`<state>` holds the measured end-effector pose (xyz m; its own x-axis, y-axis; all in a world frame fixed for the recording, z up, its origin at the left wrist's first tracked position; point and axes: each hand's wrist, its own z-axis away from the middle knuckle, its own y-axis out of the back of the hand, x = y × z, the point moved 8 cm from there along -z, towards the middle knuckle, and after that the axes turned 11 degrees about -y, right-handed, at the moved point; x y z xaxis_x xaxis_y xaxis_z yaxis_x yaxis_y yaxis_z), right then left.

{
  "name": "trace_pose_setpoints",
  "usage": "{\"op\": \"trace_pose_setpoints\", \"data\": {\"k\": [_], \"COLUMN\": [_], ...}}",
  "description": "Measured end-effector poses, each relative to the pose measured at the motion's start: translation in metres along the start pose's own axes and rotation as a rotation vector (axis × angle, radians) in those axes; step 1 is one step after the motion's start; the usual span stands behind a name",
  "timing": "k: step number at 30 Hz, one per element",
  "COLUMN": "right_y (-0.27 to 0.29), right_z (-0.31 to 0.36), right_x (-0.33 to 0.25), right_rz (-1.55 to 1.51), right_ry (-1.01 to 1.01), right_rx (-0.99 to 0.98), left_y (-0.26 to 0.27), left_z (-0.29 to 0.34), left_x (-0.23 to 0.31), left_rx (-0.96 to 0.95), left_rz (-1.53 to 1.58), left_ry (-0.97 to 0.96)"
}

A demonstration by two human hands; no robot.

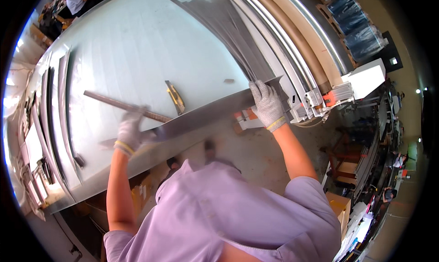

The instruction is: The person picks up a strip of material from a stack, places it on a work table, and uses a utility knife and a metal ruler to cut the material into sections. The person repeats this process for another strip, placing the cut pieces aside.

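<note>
Both my hands wear grey knit gloves with yellow cuffs. My right hand (266, 102) grips the right end of a wide, dark grey flexible strip (206, 116), with its fingers laid over the top. The strip runs along the near edge of the pale glass-like table (137, 42), its left part smeared by motion. My left hand (131, 128) is blurred near the strip's left part, beside a narrow dark bar (107, 100); its fingers cannot be made out. A yellow and black utility knife (174, 97) lies just beyond the strip.
Several long grey strips (224, 29) lie fanned out at the far right, beside a machine's metal rails (279, 38) and brown roller (297, 38). More dark strips (64, 111) lie at the left. A small grey scrap (229, 81) rests near my right hand. Another person (77, 0) is at the far left.
</note>
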<state>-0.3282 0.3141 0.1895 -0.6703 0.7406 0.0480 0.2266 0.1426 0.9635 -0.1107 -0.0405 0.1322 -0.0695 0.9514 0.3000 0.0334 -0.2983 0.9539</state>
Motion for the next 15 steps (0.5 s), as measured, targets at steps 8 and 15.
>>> {"op": "trace_pose_setpoints", "data": {"k": [8,15], "right_y": [0.058,0.084], "right_z": [-0.019,-0.02], "right_x": [0.001,0.012], "right_rz": [0.141,0.109], "right_ry": [0.056,0.042], "right_rx": [0.316,0.448], "left_y": [-0.03,-0.015], "left_z": [-0.054,-0.056], "left_x": [0.054,0.058], "left_rx": [-0.735,-0.536], "left_rz": [0.535,0.669], "left_ry": [0.009,0.069]}}
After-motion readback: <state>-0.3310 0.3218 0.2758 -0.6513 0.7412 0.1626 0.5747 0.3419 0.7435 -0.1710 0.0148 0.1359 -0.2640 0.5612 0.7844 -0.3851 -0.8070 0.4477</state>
